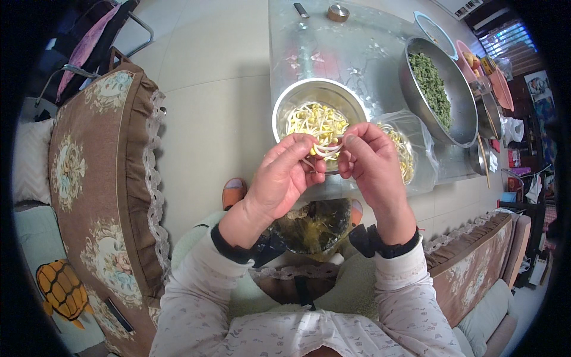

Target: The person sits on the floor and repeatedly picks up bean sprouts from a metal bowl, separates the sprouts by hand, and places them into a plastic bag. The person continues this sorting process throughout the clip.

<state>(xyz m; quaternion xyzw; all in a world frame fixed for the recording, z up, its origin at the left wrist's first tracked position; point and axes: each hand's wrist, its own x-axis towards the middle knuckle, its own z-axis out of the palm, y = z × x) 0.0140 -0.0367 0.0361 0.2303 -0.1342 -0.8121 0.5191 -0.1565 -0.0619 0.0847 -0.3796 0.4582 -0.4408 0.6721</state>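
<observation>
My left hand [290, 172] and my right hand [372, 165] meet over the near rim of a steel bowl [357, 100] of yellow-headed soybean sprouts [316, 120]. A white sprout stem [329, 149] is pinched between the thumbs and forefingers of both hands. Another stem lies against the curled fingers of my left hand. Right of the bowl, partly behind my right hand, more sprouts [406, 163] lie in a clear plastic bag [426, 154]. Below my wrists, between the knees, stands a container lined with a dark bag [312, 225]; its contents are unclear.
A large steel basin [461, 107] of chopped greens [430, 89] stands right on the glass-topped table [321, 58]. Beyond it are a blue basket [435, 33], pink baskets and bowls with chopsticks. A round tin [338, 13] is at the far edge. Covered sofas [100, 178] flank both sides.
</observation>
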